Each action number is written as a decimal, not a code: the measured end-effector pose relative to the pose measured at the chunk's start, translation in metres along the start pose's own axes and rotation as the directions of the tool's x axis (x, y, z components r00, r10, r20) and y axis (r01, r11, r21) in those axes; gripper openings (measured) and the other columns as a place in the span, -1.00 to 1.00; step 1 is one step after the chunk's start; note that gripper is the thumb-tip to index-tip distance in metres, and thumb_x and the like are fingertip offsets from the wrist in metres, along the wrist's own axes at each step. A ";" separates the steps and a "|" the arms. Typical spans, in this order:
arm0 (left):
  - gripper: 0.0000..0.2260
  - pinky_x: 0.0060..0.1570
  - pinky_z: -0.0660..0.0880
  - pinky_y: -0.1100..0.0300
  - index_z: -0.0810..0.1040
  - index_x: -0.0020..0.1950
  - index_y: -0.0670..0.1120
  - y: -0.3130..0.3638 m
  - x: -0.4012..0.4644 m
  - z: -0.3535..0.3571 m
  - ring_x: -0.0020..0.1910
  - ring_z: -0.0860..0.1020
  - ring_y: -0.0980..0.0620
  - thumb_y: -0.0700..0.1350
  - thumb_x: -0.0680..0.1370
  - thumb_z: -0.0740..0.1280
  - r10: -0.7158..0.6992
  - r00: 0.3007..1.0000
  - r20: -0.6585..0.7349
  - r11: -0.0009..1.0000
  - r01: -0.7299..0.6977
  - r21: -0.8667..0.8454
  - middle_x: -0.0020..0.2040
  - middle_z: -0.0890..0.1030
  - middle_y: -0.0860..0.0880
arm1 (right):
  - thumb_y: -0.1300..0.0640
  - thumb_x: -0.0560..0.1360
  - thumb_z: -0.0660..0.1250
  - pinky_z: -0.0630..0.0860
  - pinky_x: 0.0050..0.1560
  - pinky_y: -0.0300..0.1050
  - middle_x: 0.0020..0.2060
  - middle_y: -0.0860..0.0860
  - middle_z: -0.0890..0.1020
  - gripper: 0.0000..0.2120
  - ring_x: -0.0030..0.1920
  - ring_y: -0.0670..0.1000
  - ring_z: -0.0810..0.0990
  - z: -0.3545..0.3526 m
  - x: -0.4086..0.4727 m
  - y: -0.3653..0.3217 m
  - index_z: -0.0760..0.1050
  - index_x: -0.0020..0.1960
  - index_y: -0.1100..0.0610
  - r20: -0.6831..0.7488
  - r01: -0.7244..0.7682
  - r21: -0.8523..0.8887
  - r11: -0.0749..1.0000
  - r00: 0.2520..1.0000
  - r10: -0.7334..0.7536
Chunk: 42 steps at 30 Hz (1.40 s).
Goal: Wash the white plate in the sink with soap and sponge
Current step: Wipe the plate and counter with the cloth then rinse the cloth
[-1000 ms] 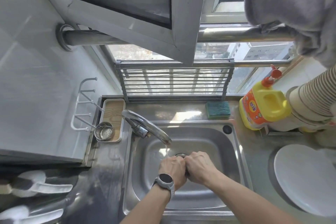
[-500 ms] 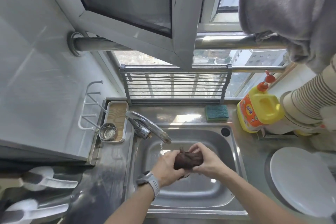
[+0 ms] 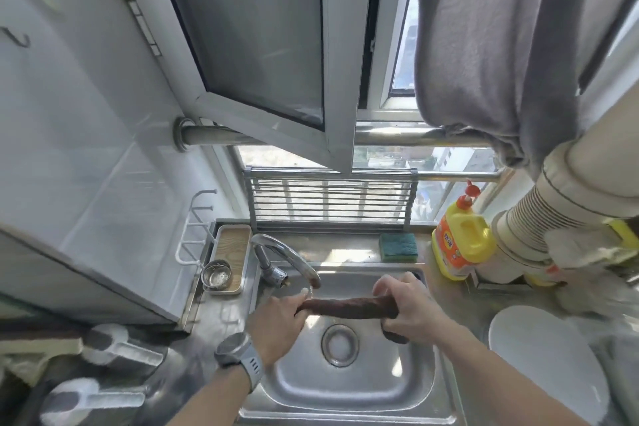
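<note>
Now stretched between both fists, the brown cloth (image 3: pixel 349 308) was bunched a second ago. Left hand (image 3: pixel 276 322) and right hand (image 3: pixel 408 304) grip its ends over the sink (image 3: pixel 345 387); plate (image 3: pixel 543 356) waits unwashed.

A grey towel (image 3: pixel 484 45) hangs over a metal rail (image 3: pixel 242 139) below the open window (image 3: pixel 276 28). A stack of paper cups (image 3: pixel 539 218) lies tilted at the right. At the left, a small metal strainer (image 3: pixel 216 276) sits on a tray (image 3: pixel 230 252), beside a white wall rack (image 3: pixel 193 235).
</note>
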<state>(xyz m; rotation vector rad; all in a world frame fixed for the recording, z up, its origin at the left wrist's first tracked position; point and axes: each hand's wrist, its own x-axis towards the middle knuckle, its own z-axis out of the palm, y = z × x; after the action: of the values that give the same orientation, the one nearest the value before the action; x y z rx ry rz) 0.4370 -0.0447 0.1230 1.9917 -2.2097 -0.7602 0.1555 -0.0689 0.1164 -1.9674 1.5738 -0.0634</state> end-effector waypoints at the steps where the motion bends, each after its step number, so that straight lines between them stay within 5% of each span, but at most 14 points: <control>1: -0.64 -0.16 0.62 0.13 0.45 0.48 0.24 -0.001 -0.004 -0.006 -0.19 0.65 0.08 0.12 0.67 0.19 0.005 1.000 0.012 1.000 -0.005 0.007 -0.09 0.71 0.08 | -0.01 0.31 0.42 0.47 0.12 -0.10 -0.16 -0.21 0.41 -0.62 0.06 -0.05 0.40 -0.013 -0.002 -0.005 0.44 0.10 -0.16 0.025 0.040 -0.101 0.994 0.999 -0.038; 5: -0.83 -0.04 0.62 0.11 0.67 0.12 0.16 -0.004 -0.015 -0.021 -0.17 0.63 0.18 0.06 0.64 0.30 0.012 1.000 0.019 0.987 -0.009 -0.160 -0.14 0.69 0.15 | -0.04 0.28 0.42 0.51 0.11 -0.02 -0.17 -0.21 0.47 -0.71 -0.02 -0.09 0.47 -0.037 0.003 -0.005 0.51 -0.01 -0.10 0.049 0.037 -0.154 0.987 0.998 -0.030; 8: -0.90 -0.06 0.56 0.30 0.75 0.01 0.06 -0.005 -0.024 -0.030 -0.10 0.66 0.19 -0.02 0.57 0.44 -0.087 0.996 -0.020 0.895 0.069 -0.440 -0.12 0.73 0.12 | -0.10 0.23 0.40 0.62 0.06 0.06 -0.17 -0.07 0.63 -0.72 -0.10 -0.05 0.62 -0.036 0.014 0.009 0.58 -0.08 -0.08 0.055 -0.107 0.218 0.970 0.994 0.098; 12: -0.90 -0.12 0.58 0.31 0.77 -0.06 -0.12 -0.013 -0.033 -0.037 -0.15 0.70 -0.02 -0.12 0.53 0.49 -0.300 0.953 0.043 0.493 0.194 -0.848 -0.16 0.77 -0.12 | 0.06 0.23 0.41 0.62 0.00 0.05 -0.19 0.07 0.71 -0.66 -0.10 0.10 0.68 -0.044 0.025 -0.008 0.62 0.01 0.02 0.046 -0.148 0.636 0.757 0.987 0.155; 15: -0.81 0.21 0.57 -0.09 0.72 0.06 -0.25 -0.023 -0.036 -0.046 0.02 0.67 -0.21 -0.16 0.53 0.46 -0.418 0.903 0.104 0.106 0.162 -0.981 -0.02 0.74 -0.28 | 0.14 0.34 0.43 0.58 -0.23 -0.02 -0.26 0.16 0.64 -0.77 -0.24 0.17 0.61 -0.058 0.040 -0.039 0.65 -0.03 0.19 0.087 -0.124 0.774 0.621 0.992 0.089; 17: -0.78 0.21 0.57 -0.17 0.65 0.12 -0.27 -0.031 -0.035 -0.054 0.03 0.66 -0.22 -0.16 0.56 0.40 -0.463 0.877 0.130 -0.101 0.093 -0.991 0.02 0.72 -0.28 | 0.14 0.43 0.41 0.57 -0.25 -0.05 -0.27 0.17 0.63 -0.86 -0.25 0.16 0.61 -0.069 0.057 -0.063 0.65 -0.10 0.22 0.069 -0.088 0.797 0.598 0.996 0.055; 21: -0.73 -0.03 0.58 -0.04 0.60 0.23 -0.18 -0.047 -0.029 -0.067 -0.05 0.64 -0.19 -0.07 0.59 0.36 -0.528 0.837 0.140 -0.303 -0.032 -0.952 0.09 0.67 -0.25 | 0.22 0.50 0.42 0.52 -0.26 -0.13 -0.32 0.08 0.61 -0.90 -0.31 0.04 0.59 -0.084 0.104 -0.105 0.66 -0.12 0.26 0.050 -0.065 0.854 0.516 0.998 0.044; 26: -0.81 -0.44 0.59 0.16 0.62 0.14 -0.15 -0.055 -0.021 -0.056 -0.31 0.68 -0.08 -0.07 0.62 0.35 -0.580 0.790 0.201 -0.378 -0.042 -0.925 -0.07 0.70 -0.19 | 0.13 0.44 0.55 0.51 -0.39 -0.23 -0.31 0.08 0.67 -0.88 -0.38 -0.01 0.59 -0.075 0.149 -0.135 0.72 -0.08 0.17 0.031 -0.067 0.837 0.543 0.997 0.074; 30: -0.76 -0.24 0.63 0.04 0.59 0.22 -0.26 -0.057 -0.014 -0.029 -0.10 0.65 -0.22 -0.15 0.62 0.36 -0.563 0.763 0.317 -0.424 0.062 -0.904 0.11 0.67 -0.32 | 0.08 0.46 0.54 0.54 -0.16 -0.23 -0.06 0.07 0.75 -0.82 -0.10 -0.01 0.68 -0.052 0.169 -0.134 0.71 0.03 0.10 0.009 0.007 0.762 0.648 1.000 -0.022; 32: -0.73 -0.16 0.56 0.02 0.57 0.25 -0.31 -0.057 -0.010 -0.011 -0.13 0.63 -0.21 -0.20 0.60 0.39 -0.572 0.736 0.362 -0.393 0.141 -0.908 0.05 0.68 -0.31 | 0.01 0.44 0.54 0.53 0.01 -0.22 -0.02 -0.05 0.74 -0.75 0.01 -0.07 0.70 -0.040 0.166 -0.131 0.69 0.08 0.06 0.055 0.025 0.726 0.687 0.994 -0.094; 38: -0.68 0.08 0.61 -0.07 0.56 0.24 -0.30 -0.062 -0.005 0.009 -0.05 0.66 -0.24 -0.25 0.52 0.48 -0.548 0.742 0.386 -0.343 0.221 -0.913 0.10 0.69 -0.37 | 0.11 0.54 0.42 0.51 0.31 0.03 0.21 0.00 0.66 -0.66 0.25 0.04 0.63 -0.018 0.139 -0.094 0.57 0.31 0.03 0.270 -0.004 0.779 0.626 0.904 -0.331; 40: -0.65 0.13 0.59 -0.05 0.59 0.22 -0.30 -0.063 -0.004 0.008 -0.02 0.66 -0.23 -0.24 0.47 0.51 -0.549 0.756 0.358 -0.281 0.237 -0.930 0.08 0.71 -0.34 | 0.21 0.55 0.38 0.51 0.34 0.09 0.19 0.12 0.67 -0.70 0.23 0.18 0.62 -0.014 0.135 -0.088 0.58 0.28 0.09 0.314 -0.046 0.799 0.599 0.882 -0.352; 42: -0.57 0.08 0.55 0.02 0.62 0.20 -0.22 -0.060 -0.003 0.006 0.02 0.66 -0.17 -0.15 0.38 0.59 -0.592 0.756 0.281 -0.079 0.293 -0.953 0.04 0.74 -0.21 | 0.19 0.56 0.38 0.53 0.31 0.09 0.09 0.16 0.70 -0.79 0.16 0.22 0.65 -0.015 0.133 -0.089 0.65 0.18 0.10 0.277 -0.003 0.765 0.644 0.904 -0.325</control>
<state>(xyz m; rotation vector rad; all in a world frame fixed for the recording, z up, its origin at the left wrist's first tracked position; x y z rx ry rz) 0.4900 -0.0423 0.0945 1.6729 -0.2491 -1.4229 0.2653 -0.1852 0.1281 -1.3181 0.8657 -0.3264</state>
